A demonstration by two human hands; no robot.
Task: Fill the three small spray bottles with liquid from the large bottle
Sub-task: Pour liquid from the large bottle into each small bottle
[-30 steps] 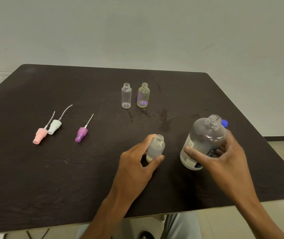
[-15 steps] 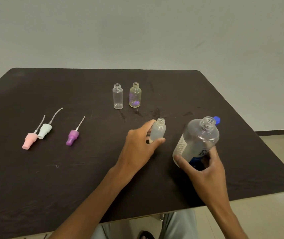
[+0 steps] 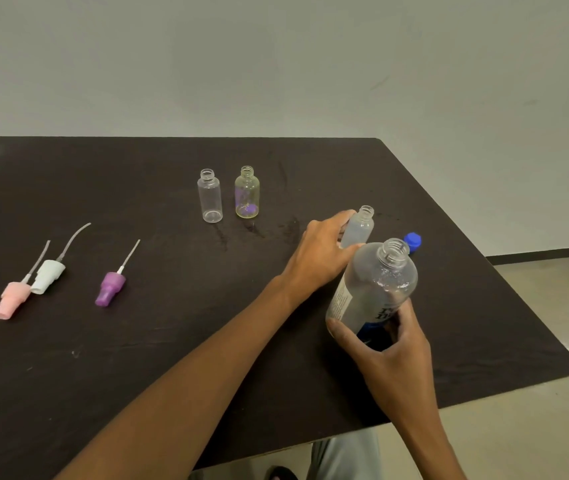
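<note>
Low in the right of the frame, the right hand [image 3: 392, 355] grips the big bottle [image 3: 373, 289], uncapped and tilted. Just behind it, the left hand [image 3: 321, 251] pinches a frosted small bottle [image 3: 359, 228], with a blue cap [image 3: 413, 241] to the right. At middle left lie three spray heads [image 3: 47, 271]. Farther back, two open small bottles [image 3: 210, 197] stand on the dark table [image 3: 137, 341].

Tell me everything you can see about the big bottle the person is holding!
The large bottle looks like clear plastic, round-shouldered, with a threaded open neck and no cap on. A white label with small print runs down one side, and a blue label with white letters sits lower, partly hidden by fingers. Droplets glint inside the wall. It leans slightly left. The right hand grips its lower half; whether its base touches the dark table is hidden.
</note>
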